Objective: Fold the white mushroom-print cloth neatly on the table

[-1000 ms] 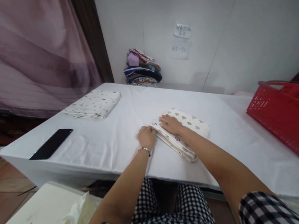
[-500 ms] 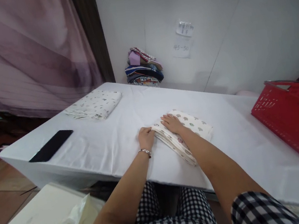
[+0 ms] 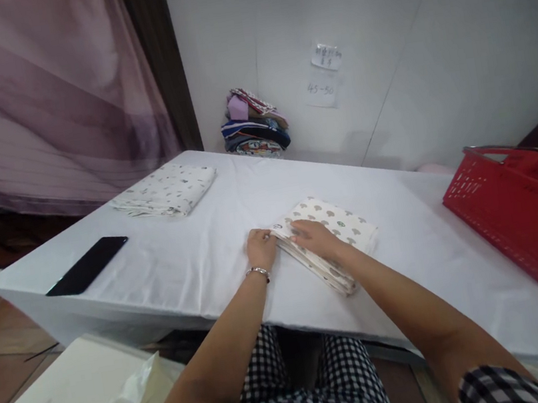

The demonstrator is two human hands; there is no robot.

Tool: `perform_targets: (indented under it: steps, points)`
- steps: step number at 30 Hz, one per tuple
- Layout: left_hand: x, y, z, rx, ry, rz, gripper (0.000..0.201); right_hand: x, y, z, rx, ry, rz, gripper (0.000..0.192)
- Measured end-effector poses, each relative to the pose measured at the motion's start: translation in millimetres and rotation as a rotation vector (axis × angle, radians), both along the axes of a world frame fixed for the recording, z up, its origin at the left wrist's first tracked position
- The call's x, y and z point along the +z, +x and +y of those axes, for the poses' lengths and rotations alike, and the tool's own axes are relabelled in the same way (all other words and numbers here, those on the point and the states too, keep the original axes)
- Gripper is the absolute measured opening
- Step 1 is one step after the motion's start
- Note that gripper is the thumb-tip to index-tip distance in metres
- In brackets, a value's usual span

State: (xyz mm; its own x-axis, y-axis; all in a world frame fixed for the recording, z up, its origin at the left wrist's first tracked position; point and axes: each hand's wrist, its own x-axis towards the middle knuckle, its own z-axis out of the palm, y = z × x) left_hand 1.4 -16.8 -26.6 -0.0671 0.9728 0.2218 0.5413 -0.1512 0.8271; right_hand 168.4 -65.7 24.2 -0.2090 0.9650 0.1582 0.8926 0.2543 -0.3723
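worktop [image 3: 198, 266]: white cloth cover | phone [image 3: 87, 265]: near left edge | folded cloth [image 3: 165, 190]: far left | second folded cloth [image 3: 340, 224]: centre, near front edge | clothes pile [image 3: 253, 123]: far edge by wall | red basket [image 3: 529, 216]: right end

Folded cream cloth [image 3: 338, 225], small printed motifs, flat on white table near front edge.

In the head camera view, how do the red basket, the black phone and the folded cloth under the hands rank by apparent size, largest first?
1. Red basket, clearly largest, though cut off at the frame edge.
2. Folded patterned cloth under the left hand and right hand.
3. Black phone, smallest; cloth and phone lie at similar depth, so this ranking seems fair.
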Motion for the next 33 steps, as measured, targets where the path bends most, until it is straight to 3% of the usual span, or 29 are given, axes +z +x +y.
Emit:
perform_targets:
  steps: [4,10,15,19,23,27,33]
  points:
    - [0.8,1.1,0.2,-0.014,0.016,-0.031,0.008,-2.6,-18.7,-16.8,0.06,0.036,-0.134,0.055]
    - [5.0,1.8,-1.0,0.001,-0.079,-0.109,0.003,-5.4,-26.9,-10.3,0.013,-0.01,-0.238,0.057]
    - [0.6,0.5,2.2,-0.027,-0.054,-0.159,0.034,-3.7,-25.5,-8.7,0.0,-0.016,-0.206,0.057]
    - [-3.7,-0.3,5.5,-0.116,0.031,-0.139,0.025,-3.3,-20.6,-18.9,0.011,-0.015,-0.182,0.058]
    - [-2.5,-1.3,6.0,-0.145,0.014,-0.13,0.025,-1.3,-4.4,-36.0,0.008,-0.052,-0.107,0.057]
    - [-2.5,-1.0,6.8,-0.15,-0.005,-0.102,0.026,2.9,9.1,-52.0,0.0,-0.104,-0.004,0.048]
    - [-5.8,-3.1,1.8,-0.144,0.017,-0.082,0.035,6.1,10.7,-59.0,0.023,-0.06,0.103,0.031]
